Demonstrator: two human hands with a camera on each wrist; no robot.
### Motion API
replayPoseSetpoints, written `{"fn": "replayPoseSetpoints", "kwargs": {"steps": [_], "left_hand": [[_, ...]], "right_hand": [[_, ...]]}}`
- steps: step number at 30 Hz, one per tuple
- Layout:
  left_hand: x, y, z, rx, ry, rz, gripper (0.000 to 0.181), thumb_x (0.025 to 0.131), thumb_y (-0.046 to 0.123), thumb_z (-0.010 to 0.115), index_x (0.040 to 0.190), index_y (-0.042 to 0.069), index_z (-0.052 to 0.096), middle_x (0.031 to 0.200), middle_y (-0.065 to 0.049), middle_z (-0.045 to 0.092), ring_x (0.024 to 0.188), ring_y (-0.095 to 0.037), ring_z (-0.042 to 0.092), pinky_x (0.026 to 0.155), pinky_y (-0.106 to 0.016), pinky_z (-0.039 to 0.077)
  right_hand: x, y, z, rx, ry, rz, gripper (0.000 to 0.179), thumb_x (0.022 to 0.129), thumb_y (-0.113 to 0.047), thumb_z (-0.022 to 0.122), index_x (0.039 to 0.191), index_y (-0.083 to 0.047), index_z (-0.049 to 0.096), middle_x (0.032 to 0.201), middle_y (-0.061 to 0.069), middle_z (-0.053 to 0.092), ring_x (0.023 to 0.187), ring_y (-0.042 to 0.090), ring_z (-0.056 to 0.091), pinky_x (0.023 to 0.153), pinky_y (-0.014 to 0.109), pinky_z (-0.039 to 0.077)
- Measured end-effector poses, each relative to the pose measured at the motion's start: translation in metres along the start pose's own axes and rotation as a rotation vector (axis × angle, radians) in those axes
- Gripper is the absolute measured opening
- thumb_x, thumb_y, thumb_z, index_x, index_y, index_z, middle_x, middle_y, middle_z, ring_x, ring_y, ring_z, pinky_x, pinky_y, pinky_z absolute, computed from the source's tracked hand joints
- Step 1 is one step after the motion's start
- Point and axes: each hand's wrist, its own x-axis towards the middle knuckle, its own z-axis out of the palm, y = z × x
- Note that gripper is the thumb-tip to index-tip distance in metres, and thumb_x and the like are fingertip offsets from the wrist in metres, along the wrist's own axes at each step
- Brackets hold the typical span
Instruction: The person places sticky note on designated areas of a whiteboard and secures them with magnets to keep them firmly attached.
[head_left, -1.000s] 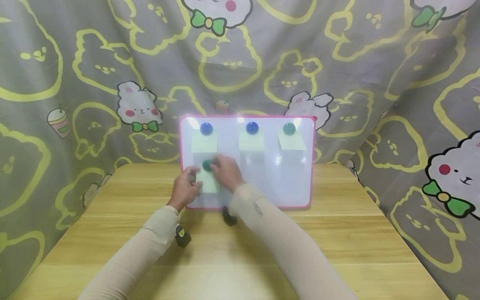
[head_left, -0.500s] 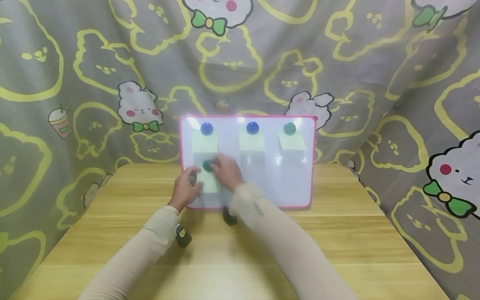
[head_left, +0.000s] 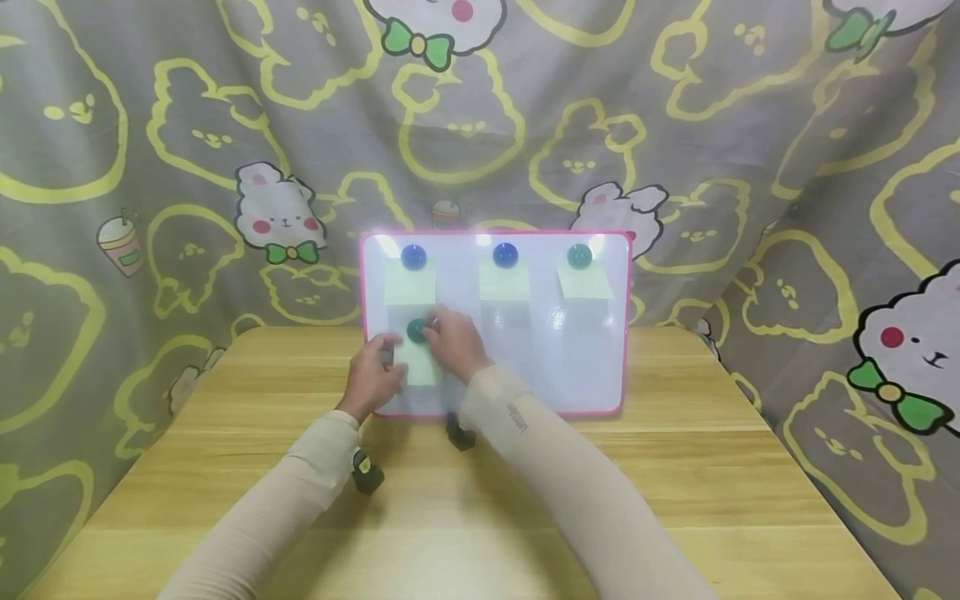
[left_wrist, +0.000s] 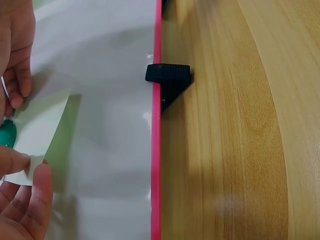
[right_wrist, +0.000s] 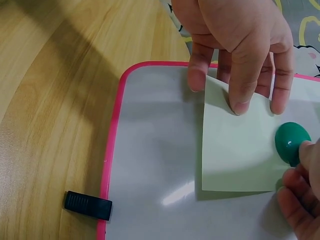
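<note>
My left hand (head_left: 371, 377) pinches the left edge of a pale green paper note (right_wrist: 240, 155), thumb on its front and fingers behind. The note's lower part stands off the whiteboard (head_left: 573, 358). My right hand (head_left: 459, 346) holds a round green magnet (right_wrist: 291, 142) between thumb and fingers, against the upper part of that note. Directly above hangs another note (head_left: 409, 285) under a blue magnet (head_left: 414, 257). Farther right are a note (head_left: 504, 283) below a blue magnet (head_left: 506, 255) and a note (head_left: 587, 282) below a green magnet (head_left: 579, 256).
The pink-framed board stands upright on a wooden table (head_left: 675, 467). A black foot (left_wrist: 169, 75) clips its lower edge. Two dark pieces, one (head_left: 367, 475) by the left sleeve and one (head_left: 461, 433) by the right, show near the forearms. A patterned curtain (head_left: 480, 108) hangs behind.
</note>
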Motion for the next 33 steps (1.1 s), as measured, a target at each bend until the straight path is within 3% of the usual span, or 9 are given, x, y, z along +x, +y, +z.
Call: {"fn": "replayPoseSetpoints", "kwargs": {"steps": [5,12,19,28,33], "left_hand": [[0.0,0.001,-0.002,0.044,0.0,0.017,0.039,0.077,0.0,0.061,0.115,0.006,0.052,0.103,-0.017,0.056,0.076,-0.027,0.057,0.053,-0.03,0.052],[0.0,0.004,-0.004,0.183,-0.007,0.096,0.039,0.077,0.009,0.064,0.114,0.005,0.053,0.102,-0.014,0.054,0.077,-0.026,0.05,0.068,-0.037,0.045],[-0.003,0.011,-0.006,0.218,-0.043,0.124,0.041,0.08,0.017,0.063,0.116,0.002,0.051,0.11,-0.018,0.051,0.098,-0.031,0.049,0.087,-0.047,0.04],[-0.011,0.028,-0.015,0.243,-0.045,0.088,0.048,0.083,0.028,0.062,0.122,0.004,0.047,0.122,-0.023,0.04,0.108,-0.037,0.044,0.089,-0.053,0.037],[-0.022,0.04,-0.025,0.316,0.004,0.129,0.049,0.084,0.032,0.061,0.124,0.008,0.047,0.125,-0.022,0.035,0.114,-0.037,0.035,0.09,-0.055,0.035]], "right_hand": [[0.001,0.001,-0.001,0.01,-0.001,-0.02,0.013,0.086,-0.016,0.061,0.098,-0.01,0.058,0.094,0.003,0.063,0.088,0.017,0.058,0.079,0.028,0.047],[0.004,0.01,-0.001,0.016,-0.021,-0.028,0.017,0.085,-0.018,0.062,0.101,-0.012,0.059,0.095,0.002,0.064,0.088,0.016,0.058,0.081,0.028,0.046],[0.004,0.019,-0.012,-0.061,-0.052,-0.064,0.018,0.087,-0.022,0.059,0.102,-0.014,0.059,0.087,0.0,0.062,0.077,0.012,0.057,0.072,0.026,0.047],[-0.013,0.022,-0.056,-0.106,-0.064,-0.124,0.018,0.088,-0.025,0.056,0.1,-0.011,0.057,0.084,0.002,0.059,0.076,0.015,0.056,0.066,0.027,0.048],[-0.036,0.032,-0.091,-0.122,0.021,-0.189,0.012,0.088,-0.022,0.056,0.08,-0.013,0.053,0.071,-0.001,0.053,0.064,0.015,0.05,0.057,0.028,0.044]]}}
